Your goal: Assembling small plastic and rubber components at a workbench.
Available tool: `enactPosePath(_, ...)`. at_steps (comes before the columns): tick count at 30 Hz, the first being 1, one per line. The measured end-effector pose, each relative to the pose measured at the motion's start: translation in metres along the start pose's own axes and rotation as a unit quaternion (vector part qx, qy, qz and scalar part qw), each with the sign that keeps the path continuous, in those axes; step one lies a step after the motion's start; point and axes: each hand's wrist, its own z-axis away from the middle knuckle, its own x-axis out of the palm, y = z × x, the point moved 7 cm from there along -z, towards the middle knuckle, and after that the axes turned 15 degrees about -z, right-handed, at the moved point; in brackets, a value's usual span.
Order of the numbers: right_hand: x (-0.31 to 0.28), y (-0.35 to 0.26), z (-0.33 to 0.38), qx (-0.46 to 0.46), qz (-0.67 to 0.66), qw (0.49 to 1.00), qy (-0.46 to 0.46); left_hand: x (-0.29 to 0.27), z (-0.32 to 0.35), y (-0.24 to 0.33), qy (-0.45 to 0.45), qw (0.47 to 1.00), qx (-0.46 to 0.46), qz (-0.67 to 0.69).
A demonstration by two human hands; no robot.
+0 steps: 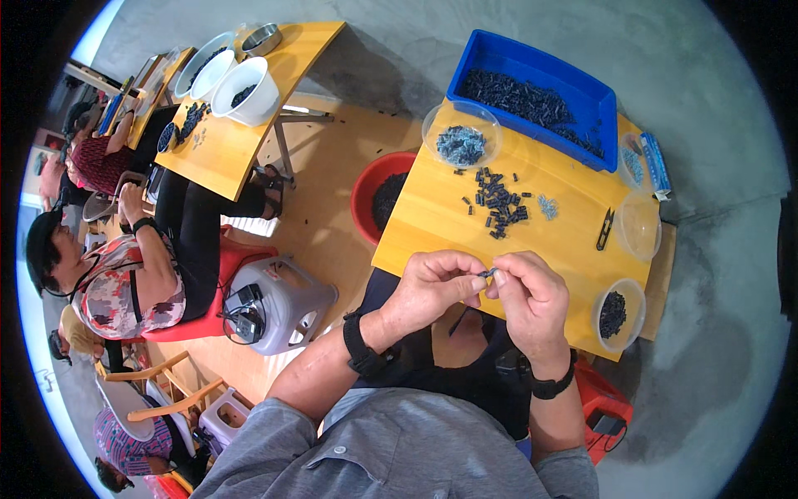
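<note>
Over the near edge of the yellow table, my left hand [439,285] and my right hand [530,298] meet fingertip to fingertip. Both pinch a small dark part [487,273] between thumb and forefinger; its exact kind is too small to make out. Just beyond my fingers lies a loose pile of small black plastic pieces [499,200]. Beside it on the right is a little heap of small light blue-grey pieces [547,207]. A clear round tub [461,143] behind the pile holds more blue-grey pieces.
A blue bin [611,125] of black pieces stands at the table's far side. To the right are a black tool [605,229], a clear tub [638,229] and a tub of black pieces [613,314]. A red basin [362,200] sits left; a co-worker [125,270] sits farther left.
</note>
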Motion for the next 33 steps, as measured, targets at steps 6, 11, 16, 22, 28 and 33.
enactPosePath(6, -0.002, -0.001, -0.002, 0.000, 0.008, 1.000, -0.016, 0.001, -0.001, 0.001, -0.012, 1.000, -0.014, -0.024)
enactPosePath(11, -0.004, 0.001, -0.002, -0.002, 0.004, 1.000, -0.025, 0.002, 0.000, -0.002, -0.032, 0.999, -0.037, 0.002)
enactPosePath(16, -0.006, -0.003, -0.004, -0.023, 0.025, 0.998, -0.051, 0.005, -0.001, -0.008, -0.051, 0.995, -0.055, 0.060)
enactPosePath(22, -0.004, -0.010, -0.008, -0.066, 0.043, 0.993, -0.084, 0.008, 0.001, -0.008, -0.072, 0.988, -0.079, 0.112)
enactPosePath(28, 0.000, -0.018, -0.009, -0.122, 0.078, 0.980, -0.136, 0.012, 0.006, -0.007, -0.097, 0.982, -0.091, 0.133)
enactPosePath(33, -0.001, -0.020, -0.008, -0.115, 0.058, 0.979, -0.160, 0.018, 0.009, -0.006, -0.112, 0.979, -0.092, 0.145)
